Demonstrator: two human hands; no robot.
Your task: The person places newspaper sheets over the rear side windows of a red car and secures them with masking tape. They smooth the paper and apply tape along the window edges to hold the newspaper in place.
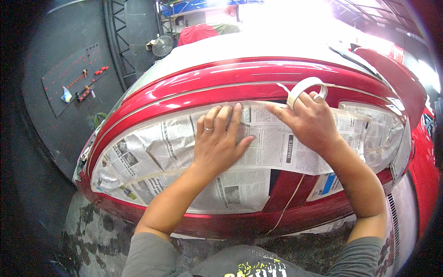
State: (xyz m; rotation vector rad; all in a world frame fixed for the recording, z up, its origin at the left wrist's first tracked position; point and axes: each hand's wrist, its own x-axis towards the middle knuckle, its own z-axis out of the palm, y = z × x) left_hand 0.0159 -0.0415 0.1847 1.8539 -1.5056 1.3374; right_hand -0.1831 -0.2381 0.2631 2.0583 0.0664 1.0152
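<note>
Newspaper sheets [270,149] cover the side windows of a glossy red car [221,74]. My left hand [218,138] lies on the paper with fingers spread, fingertips along its upper edge beneath the red roof rail. In my right hand [316,128] is a roll of pale masking tape [308,85], gripped in the curled fingers. The right index finger points left and touches the taped upper edge. A short loose tail of tape sticks up left of the roll. Below the hands, a strip of dark window [274,178] shows beside the red pillar [292,187].
A thin pale strip [286,204] hangs across the red pillar. Clear sheeting overlies newspaper on the right-hand window [384,131]. A pegboard with tools [71,81] is on the dark wall, and a fan [162,46] stands beyond. Another red car body [426,145] is at far right.
</note>
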